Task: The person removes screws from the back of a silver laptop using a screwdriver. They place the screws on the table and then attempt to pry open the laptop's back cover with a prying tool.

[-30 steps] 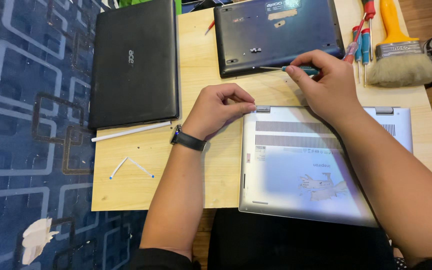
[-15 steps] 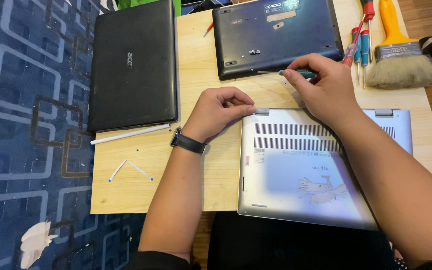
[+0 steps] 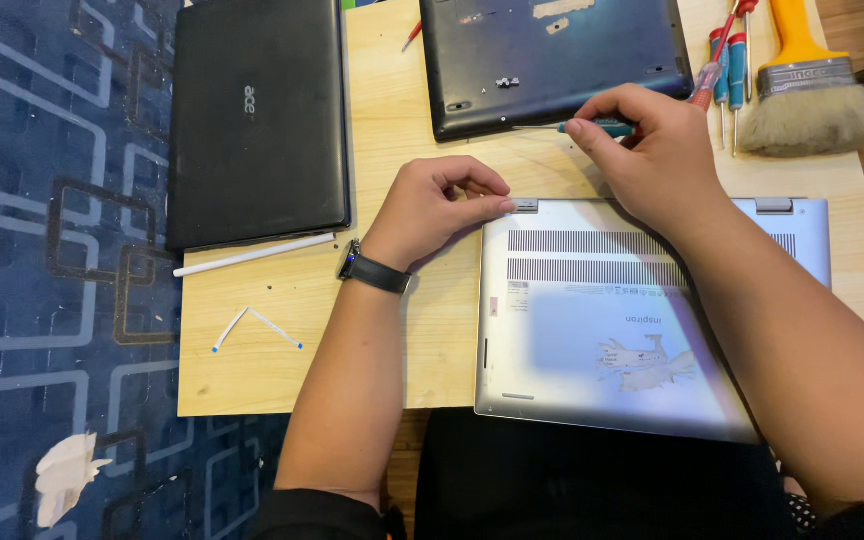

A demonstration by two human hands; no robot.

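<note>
Hands had barely shifted since half a second earlier; the scene read the same. Left hand [image 3: 442, 205] lay curled, fingertips pinched against the top-left corner of the silver laptop [image 3: 642, 330], which lay underside up just right of and below that hand. Right hand [image 3: 652, 150] was closed round a teal-handled screwdriver [image 3: 592, 127], its shaft running left toward the near edge of the dark upturned laptop [image 3: 552, 60] just beyond the knuckles. Black closed laptop [image 3: 257, 120] sat well left of the left hand, a white stylus [image 3: 252, 255] below it. Paintbrush [image 3: 812, 100] and spare screwdrivers [image 3: 732, 55] lay right of the right hand. Bare wooden board [image 3: 272, 370] stretched left of the left forearm.
</note>
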